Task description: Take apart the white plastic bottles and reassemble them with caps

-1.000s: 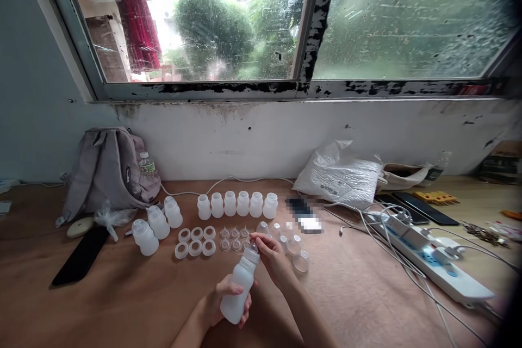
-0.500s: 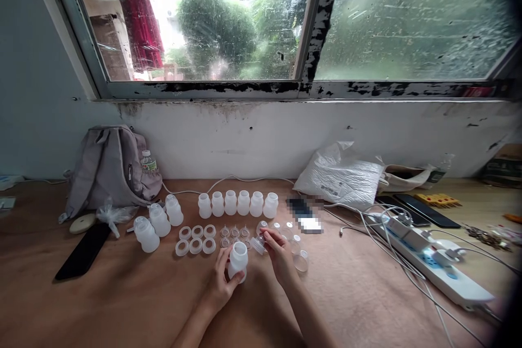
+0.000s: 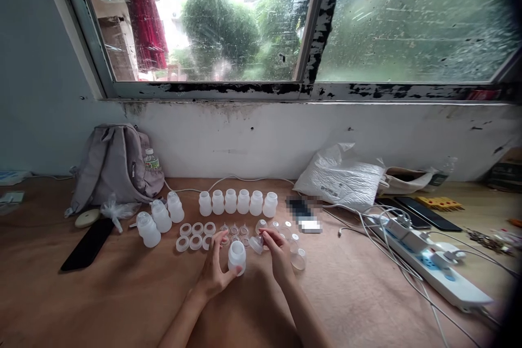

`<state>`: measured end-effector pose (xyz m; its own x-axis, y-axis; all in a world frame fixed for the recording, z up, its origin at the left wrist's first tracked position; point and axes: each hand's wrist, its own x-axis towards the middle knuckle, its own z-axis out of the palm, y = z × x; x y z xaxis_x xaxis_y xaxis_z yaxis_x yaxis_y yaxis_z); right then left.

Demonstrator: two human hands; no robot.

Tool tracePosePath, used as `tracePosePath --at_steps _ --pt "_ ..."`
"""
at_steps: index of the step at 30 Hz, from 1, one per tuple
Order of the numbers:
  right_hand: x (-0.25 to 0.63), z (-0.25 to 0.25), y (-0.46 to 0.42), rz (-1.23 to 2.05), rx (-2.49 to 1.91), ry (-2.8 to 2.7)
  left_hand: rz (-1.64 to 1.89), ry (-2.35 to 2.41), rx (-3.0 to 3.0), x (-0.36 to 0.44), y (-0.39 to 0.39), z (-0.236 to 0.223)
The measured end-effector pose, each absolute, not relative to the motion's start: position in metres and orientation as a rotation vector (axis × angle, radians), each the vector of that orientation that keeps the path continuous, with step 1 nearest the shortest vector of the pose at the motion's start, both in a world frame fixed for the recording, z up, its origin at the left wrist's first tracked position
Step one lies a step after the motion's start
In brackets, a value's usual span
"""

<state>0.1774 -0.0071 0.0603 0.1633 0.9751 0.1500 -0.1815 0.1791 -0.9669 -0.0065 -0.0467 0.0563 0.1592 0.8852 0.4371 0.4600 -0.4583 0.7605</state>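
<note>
A frosted white baby bottle (image 3: 237, 258), with no top on it, stands upright on the table in front of me. My left hand (image 3: 214, 269) is beside it with fingers spread; its thumb reaches the bottle's lower front, while the index finger points toward the silicone nipples (image 3: 234, 230). My right hand (image 3: 276, 253) pinches a clear dome-shaped cap (image 3: 256, 244), tilted, just right of the bottle's mouth. White collar rings (image 3: 196, 242) lie in rows on the left, and more clear caps (image 3: 299, 259) are around the right hand.
Several open bottles (image 3: 230, 202) form a row at the back. Bottles with tops (image 3: 161, 216) stand left, near a black phone (image 3: 87, 246) and a grey backpack (image 3: 116, 166). A power strip (image 3: 432, 266) with tangled cables lies right, below a silver mailing bag (image 3: 340, 174).
My left hand has loosened from the bottle and its fingers have lifted toward the nipples. The bottle is now set down. The right hand keeps the cap in nearly the same place.
</note>
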Motion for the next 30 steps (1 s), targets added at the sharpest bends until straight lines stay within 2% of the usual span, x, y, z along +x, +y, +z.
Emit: tracePosePath --at_steps 6,13,19,24,30 --pt "0.18 0.053 -0.005 0.926 -1.042 -0.982 0.907 1.347 2.323 -0.002 -0.041 0.112" --pt "0.183 0.057 -0.005 0.907 -1.057 -0.974 0.618 1.357 2.379 -0.043 -0.006 0.146" --pt "0.179 0.06 -0.008 0.928 -1.066 -1.011 0.469 1.761 2.573 -0.099 0.041 0.183" --pt "0.175 0.067 -0.014 0.942 -1.091 -1.093 0.22 1.949 2.61 -0.12 0.071 0.184" --pt "0.172 0.07 -0.019 0.851 -1.132 -1.291 0.09 2.016 2.561 -0.12 0.092 0.164"
